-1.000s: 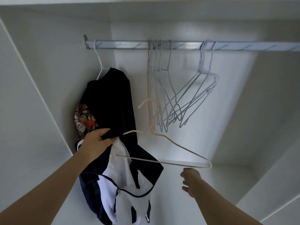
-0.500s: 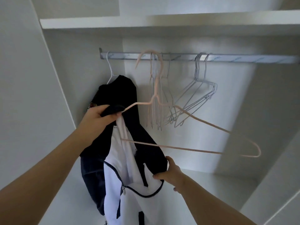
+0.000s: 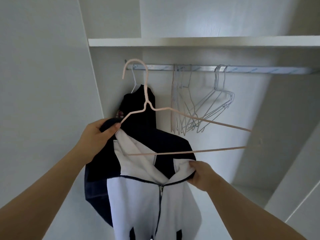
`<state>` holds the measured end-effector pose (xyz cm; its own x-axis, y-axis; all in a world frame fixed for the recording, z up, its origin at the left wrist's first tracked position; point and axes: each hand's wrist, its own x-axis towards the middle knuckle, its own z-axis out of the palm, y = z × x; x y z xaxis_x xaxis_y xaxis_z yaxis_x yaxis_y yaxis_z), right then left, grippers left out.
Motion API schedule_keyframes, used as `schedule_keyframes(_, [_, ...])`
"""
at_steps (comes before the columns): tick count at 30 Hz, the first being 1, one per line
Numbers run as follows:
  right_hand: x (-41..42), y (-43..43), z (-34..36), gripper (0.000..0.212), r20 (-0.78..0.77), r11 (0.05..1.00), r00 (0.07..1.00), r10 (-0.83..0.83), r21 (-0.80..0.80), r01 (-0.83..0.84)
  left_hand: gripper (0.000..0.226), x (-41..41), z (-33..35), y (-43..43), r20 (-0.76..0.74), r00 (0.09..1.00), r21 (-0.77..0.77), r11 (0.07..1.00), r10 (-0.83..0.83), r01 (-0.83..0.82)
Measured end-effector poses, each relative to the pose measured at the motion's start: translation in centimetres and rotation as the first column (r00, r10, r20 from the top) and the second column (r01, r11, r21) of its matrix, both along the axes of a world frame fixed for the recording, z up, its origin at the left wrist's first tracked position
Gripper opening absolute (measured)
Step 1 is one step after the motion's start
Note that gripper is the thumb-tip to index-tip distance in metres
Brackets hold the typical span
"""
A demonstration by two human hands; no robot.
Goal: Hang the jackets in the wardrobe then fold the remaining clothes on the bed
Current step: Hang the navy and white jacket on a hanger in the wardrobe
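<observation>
A navy and white zip jacket [image 3: 143, 201] hangs in front of me inside the wardrobe. My left hand [image 3: 97, 137] grips its dark collar together with the left arm of a pink wire hanger [image 3: 199, 118]. My right hand [image 3: 200, 174] pinches the jacket's right front edge near the zip top. The hanger's left end sits inside the jacket; its right end sticks out bare. Its hook is raised in front of the metal rail [image 3: 242, 69] at its left end. Behind, a black jacket [image 3: 138, 110] hangs on a white hanger.
Two bunches of several empty wire hangers [image 3: 204, 108] hang on the rail to the right. A white shelf [image 3: 190, 41] runs just above the rail. The wardrobe's left side wall [image 3: 52, 84] is close to the hung black jacket.
My left hand lifted the jacket and pink hanger higher and left, its hook now near the rail's left end. My right hand moved from below the hanger to grip the jacket's right front.
</observation>
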<state>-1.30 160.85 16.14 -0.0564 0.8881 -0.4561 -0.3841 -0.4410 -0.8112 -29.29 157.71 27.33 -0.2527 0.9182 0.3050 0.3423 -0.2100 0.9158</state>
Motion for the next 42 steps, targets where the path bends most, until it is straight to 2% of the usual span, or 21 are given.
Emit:
schedule_keyframes(6, [1.6, -1.6, 3.5, 0.024, -0.042, 1.0, 0.999, 0.018, 0.023, -0.017, 0.018, -3.5, -0.6, -2.7, -0.055, 0.998, -0.048, 0.999, 0.014, -0.016])
schedule_keyframes(8, [2.5, -2.4, 4.5, 0.062, -0.124, 0.999, 0.992, 0.029, 0.042, -0.024, 0.019, -3.8, -0.9, -3.3, -0.122, 0.993, -0.064, 0.998, -0.002, -0.006])
schedule_keyframes(9, [2.9, -2.8, 5.1, 0.072, -0.186, 0.999, 0.982, 0.033, 0.037, -0.026, 0.017, -3.8, -1.1, -3.3, -0.161, 0.987, -0.067, 0.998, -0.005, -0.006])
schedule_keyframes(11, [3.8, -3.3, 5.9, 0.069, -0.243, 1.0, 0.97, -0.014, 0.004, 0.016, 0.014, -3.8, -1.5, -3.4, -0.231, 0.973, -0.07, 0.997, 0.003, -0.019])
schedule_keyframes(15, [6.1, -4.0, 6.7, 0.088, -0.25, 0.997, 0.966, -0.073, -0.053, 0.061, 0.016, -3.5, -1.9, -3.1, -0.331, 0.944, -0.078, 0.997, -0.009, -0.018])
schedule_keyframes(17, [6.9, -4.7, 7.2, 0.074, -0.17, 0.997, 0.983, -0.064, -0.045, 0.057, 0.015, -2.7, -2.0, -2.8, -0.335, 0.941, -0.078, 0.997, -0.042, 0.017])
schedule_keyframes(20, [8.0, -5.3, 7.6, 0.036, -0.034, 0.995, 0.997, -0.072, -0.068, 0.07, 0.013, -0.5, -2.0, -2.4, -0.281, 0.955, -0.072, 0.994, -0.099, 0.082])
schedule_keyframes(24, [9.2, -4.7, 7.0, 0.014, 0.142, 0.986, 0.979, -0.146, -0.058, 0.156, 0.015, 4.2, -1.4, -2.1, -0.204, 0.963, -0.015, 0.984, -0.179, 0.18])
schedule_keyframes(25, [9.3, -4.5, 6.8, 0.011, 0.269, 0.982, 0.946, -0.18, 0.004, 0.186, 0.013, 5.3, -1.3, -2.1, -0.198, 0.962, 0.003, 0.981, -0.191, 0.195])
schedule_keyframes(26, [9.4, -4.3, 6.6, 0.014, 0.451, 0.969, 0.858, -0.246, 0.114, 0.218, 0.012, 6.2, -1.3, -2.2, -0.235, 0.954, 0.03, 0.98, -0.186, 0.199])
schedule_keyframes(28, [9.6, -4.3, 6.6, 0.015, 0.729, 0.928, 0.577, -0.369, 0.324, 0.184, 0.017, 7.7, -1.3, -2.4, -0.424, 0.899, 0.104, 0.981, -0.107, 0.165])
schedule_keyframes(30, [10.3, -4.7, 6.8, 0.016, 0.831, 0.899, 0.348, -0.433, 0.424, 0.108, 0.016, 8.9, -1.1, -2.7, -0.573, 0.819, 0.224, 0.966, 0.025, 0.127])
schedule_keyframes(32, [11.1, -4.9, 7.1, 0.018, 0.834, 0.878, 0.283, -0.474, 0.47, 0.085, 0.025, 9.6, -0.9, -2.8, -0.64, 0.751, 0.356, 0.929, 0.162, 0.104])
schedule_keyframes(35, [11.2, -4.7, 8.2, 0.023, 0.737, 0.809, 0.34, -0.585, 0.558, 0.182, 0.037, 10.1, -1.0, -2.2, -0.732, 0.602, 0.471, 0.875, 0.318, 0.112])
schedule_keyframes(36, [10.9, -4.7, 8.8, 0.022, 0.688, 0.793, 0.403, -0.604, 0.571, 0.215, 0.036, 10.6, -1.1, -2.0, -0.762, 0.553, 0.466, 0.879, 0.338, 0.105])
schedule_keyframes(37, [10.6, -4.7, 9.3, 0.021, 0.634, 0.801, 0.51, -0.581, 0.556, 0.221, 0.033, 11.1, -1.3, -1.9, -0.778, 0.535, 0.439, 0.895, 0.331, 0.085])
schedule_keyframes(38, [10.1, -4.8, 10.0, 0.019, 0.568, 0.835, 0.657, -0.495, 0.519, 0.181, 0.031, 11.8, -1.1, -1.8, -0.768, 0.554, 0.414, 0.909, 0.321, 0.047])
schedule_keyframes(39, [9.5, -5.0, 10.6, 0.019, 0.487, 0.888, 0.81, -0.325, 0.451, 0.085, 0.029, 12.4, -0.8, -1.7, -0.729, 0.608, 0.394, 0.919, 0.314, -0.001])
schedule_keyframes(40, [8.9, -5.5, 11.1, 0.025, 0.442, 0.93, 0.89, -0.109, 0.361, -0.065, 0.028, 12.9, -0.4, -1.5, -0.664, 0.685, 0.371, 0.928, 0.3, -0.047])
schedule_keyframes(41, [8.5, -6.0, 11.5, 0.035, 0.447, 0.933, 0.89, 0.092, 0.274, -0.234, 0.028, 13.4, 0.2, -1.3, -0.596, 0.76, 0.328, 0.942, 0.261, -0.067])
schedule_keyframes(42, [8.3, -6.1, 11.6, 0.046, 0.473, 0.914, 0.861, 0.186, 0.238, -0.328, 0.028, 13.6, 0.7, -1.2, -0.529, 0.82, 0.293, 0.954, 0.219, -0.065])
